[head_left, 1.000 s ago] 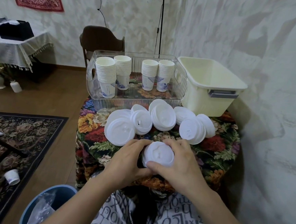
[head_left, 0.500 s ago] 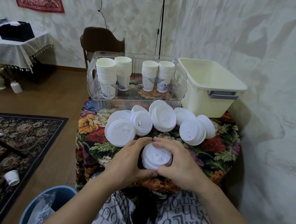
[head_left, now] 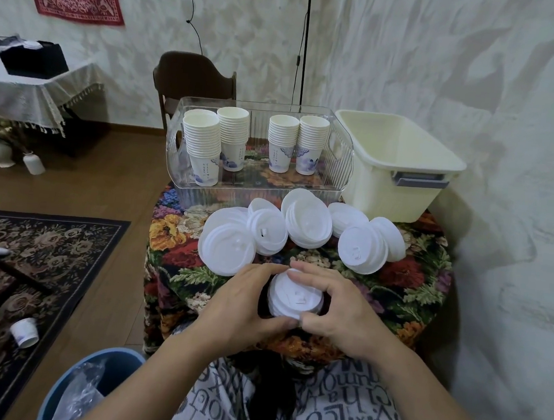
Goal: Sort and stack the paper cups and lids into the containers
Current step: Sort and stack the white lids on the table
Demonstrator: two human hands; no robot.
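Left hand: the left hand (head_left: 243, 303) curls round the 9 o'clock side of a lid stack (head_left: 295, 295), thumb at the stack's near edge, fingers over its far edge.
Right hand: the right hand (head_left: 340, 309) clamps the same stack from 3 o'clock, fingers arched over the far rim, thumb at the near edge beside the left thumb.
Lid stack: white, held between both hands above the near edge of the tabletop (head_left: 178, 268), top face up with a small sip flap showing.
Loose lids: more lids (head_left: 301, 229) lie in overlapping, tilted piles across the middle of the tabletop, at 12 o'clock from the hands; the largest pile (head_left: 228, 249) sits at 10 o'clock, another (head_left: 361, 250) at 2 o'clock.
Clear bin: a transparent bin (head_left: 342, 151) stands at the far side, holding four cup stacks (head_left: 258, 140), two at its left end and two right of centre, all upright.
Cream tub: a cream tub (head_left: 405, 168) with a grey handle stands just beside the clear bin, at 1 o'clock from the hands.
Floor: one cup (head_left: 24, 331) lies on its side on the rug at 8 o'clock; a blue bucket (head_left: 58, 388) with clear plastic in it sits at 7 o'clock.
Background: a brown chair (head_left: 194, 73) stands behind the clear bin.
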